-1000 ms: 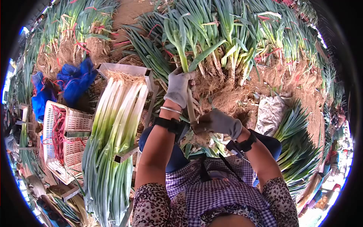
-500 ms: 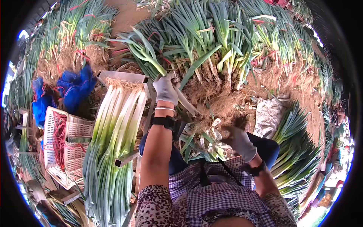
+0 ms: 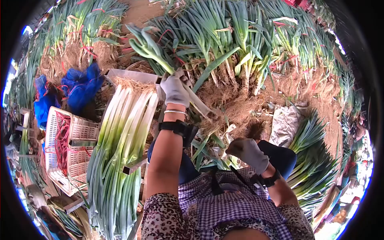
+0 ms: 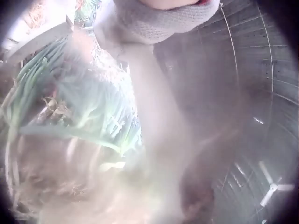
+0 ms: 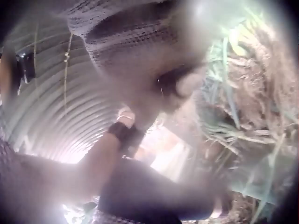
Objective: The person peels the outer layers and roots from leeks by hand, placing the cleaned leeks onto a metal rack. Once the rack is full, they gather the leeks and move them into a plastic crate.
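The head view is bright, fisheye-bowed; wrist views are hazy, blurred; glare bleaches green onion leaves (image 4: 110,112).

Leeks (image 3: 241,34) on apparently earthen ground (image 3: 138,14)

leek (image 3: 163,63) | pale stalk, green leaves | tilted | in left grip (image 3: 175,91)

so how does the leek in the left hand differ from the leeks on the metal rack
The held leek is a single one gripped in the left hand; the rack leeks lie side by side on the metal rack. In the head view, the held leek's leaves point to the upper left, while the rack leeks' leaves point toward the bottom. Both have pale stems and green leaves.
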The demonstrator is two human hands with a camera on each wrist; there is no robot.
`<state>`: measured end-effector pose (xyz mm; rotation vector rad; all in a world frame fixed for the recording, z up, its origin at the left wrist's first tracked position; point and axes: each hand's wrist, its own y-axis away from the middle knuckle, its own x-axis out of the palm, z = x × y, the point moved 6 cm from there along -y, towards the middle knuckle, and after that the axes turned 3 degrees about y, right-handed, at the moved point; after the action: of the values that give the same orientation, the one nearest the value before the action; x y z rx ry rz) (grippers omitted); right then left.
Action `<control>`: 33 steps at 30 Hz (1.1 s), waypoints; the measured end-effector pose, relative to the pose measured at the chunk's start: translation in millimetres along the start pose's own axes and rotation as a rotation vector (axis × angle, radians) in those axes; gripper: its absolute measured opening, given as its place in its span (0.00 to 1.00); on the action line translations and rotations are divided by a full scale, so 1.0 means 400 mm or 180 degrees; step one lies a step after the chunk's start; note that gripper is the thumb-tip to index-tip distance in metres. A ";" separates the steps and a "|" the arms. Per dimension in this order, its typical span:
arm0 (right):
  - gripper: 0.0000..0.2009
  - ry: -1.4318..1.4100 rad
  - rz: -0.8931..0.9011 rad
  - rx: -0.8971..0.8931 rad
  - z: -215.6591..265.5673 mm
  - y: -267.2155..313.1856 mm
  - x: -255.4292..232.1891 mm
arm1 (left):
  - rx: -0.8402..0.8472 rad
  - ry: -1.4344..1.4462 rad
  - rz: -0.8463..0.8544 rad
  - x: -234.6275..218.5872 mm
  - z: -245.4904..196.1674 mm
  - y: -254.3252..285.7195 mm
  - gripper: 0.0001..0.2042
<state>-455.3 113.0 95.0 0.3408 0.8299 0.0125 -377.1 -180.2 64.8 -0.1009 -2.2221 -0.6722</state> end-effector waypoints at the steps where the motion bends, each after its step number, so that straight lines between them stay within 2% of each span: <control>1: 0.12 -0.0819 -0.0280 0.0087 -0.019 -0.009 0.007 | -0.0013 0.0114 0.0020 0.011 0.005 0.006 0.06; 2: 0.13 -0.1634 -0.0559 0.0159 -0.017 -0.038 0.016 | -0.0076 0.0313 0.0167 0.000 0.037 -0.009 0.07; 4: 0.13 -0.1728 -0.1173 -0.0037 0.020 -0.084 -0.008 | -0.0158 0.0488 0.0291 0.009 0.065 0.015 0.10; 5: 0.13 -0.0994 -0.1479 -0.0291 0.057 -0.106 -0.036 | -0.0198 0.0548 0.0291 0.006 0.077 0.019 0.10; 6: 0.12 -0.0248 -0.1764 -0.0543 0.098 -0.126 -0.051 | -0.0241 0.0714 0.0500 0.000 0.093 0.012 0.06; 7: 0.10 -0.2435 -0.1500 -0.0282 0.041 -0.170 -0.010 | -0.0194 0.0937 0.0487 -0.011 0.108 -0.002 0.08; 8: 0.07 -0.4683 -0.1648 0.0036 0.021 -0.203 0.014 | -0.0238 0.0998 0.0508 -0.012 0.104 0.000 0.09; 9: 0.04 -0.5671 -0.1380 0.0388 0.017 -0.199 0.032 | -0.0282 0.1058 0.0532 -0.013 0.100 0.000 0.09; 12: 0.02 -0.6126 -0.0797 0.0016 0.048 -0.125 -0.017 | -0.0400 0.1291 0.0328 -0.017 0.118 -0.007 0.07; 13: 0.05 -0.6034 -0.1015 0.0444 0.062 -0.088 -0.048 | -0.0496 0.1336 0.0327 -0.012 0.122 -0.008 0.07; 14: 0.06 -0.4958 -0.1274 0.0290 0.069 -0.057 -0.073 | -0.0603 0.1377 0.0319 -0.008 0.130 -0.005 0.06; 16: 0.07 -0.4829 -0.1419 0.0190 0.067 -0.011 -0.058 | -0.0786 0.1381 0.0336 0.000 0.158 0.006 0.04; 17: 0.08 -0.5763 -0.1264 0.0234 0.059 0.004 -0.032 | -0.0801 0.1238 0.0234 -0.001 0.176 0.006 0.03; 18: 0.07 -0.5779 -0.1125 0.0028 0.077 0.045 -0.046 | -0.0893 0.1377 0.0350 -0.004 0.187 -0.010 0.03; 19: 0.03 -0.6087 -0.0970 0.0179 0.047 0.077 -0.037 | -0.1000 0.1502 0.0449 -0.010 0.198 -0.020 0.04; 21: 0.03 -0.5627 -0.1095 0.0095 0.000 0.119 -0.042 | -0.0972 0.1363 0.0339 -0.016 0.206 -0.020 0.04; 22: 0.05 -0.5143 -0.0950 0.0303 -0.099 0.135 0.005 | -0.0945 0.1310 0.0306 -0.011 0.207 -0.024 0.05; 25: 0.17 -0.0471 -0.0817 0.0724 -0.064 0.117 -0.043 | -0.0754 0.0875 0.0083 -0.022 0.217 -0.032 0.06; 26: 0.28 -0.1839 -0.0690 0.1447 -0.085 0.100 -0.039 | -0.0746 0.0798 0.0081 -0.023 0.216 -0.028 0.06; 27: 0.32 -0.2182 -0.1305 0.0650 -0.111 0.057 -0.038 | -0.0757 0.0842 0.0076 -0.027 0.216 -0.025 0.06; 28: 0.34 -0.2592 -0.1365 0.0298 -0.147 0.027 -0.023 | -0.0766 0.0880 0.0070 -0.032 0.217 -0.020 0.06; 29: 0.35 -0.2992 -0.1419 -0.0071 -0.132 -0.015 -0.041 | -0.0770 0.0922 0.0071 -0.036 0.220 -0.021 0.06; 30: 0.37 -0.3220 -0.1198 0.0346 -0.077 -0.046 -0.055 | -0.0745 0.0888 0.0044 -0.044 0.228 -0.029 0.06; 31: 0.35 -0.3970 -0.1228 -0.0354 -0.069 -0.089 -0.032 | -0.0743 0.0750 -0.0038 -0.057 0.241 -0.030 0.05; 33: 0.33 -0.3647 -0.1613 0.0130 -0.049 -0.123 -0.024 | -0.0671 0.0141 -0.0334 -0.085 0.254 -0.048 0.06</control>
<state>-481.9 70.6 74.8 0.1199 -0.2427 -0.6212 -428.0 -141.5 -23.2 -0.0750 -2.1201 -0.9568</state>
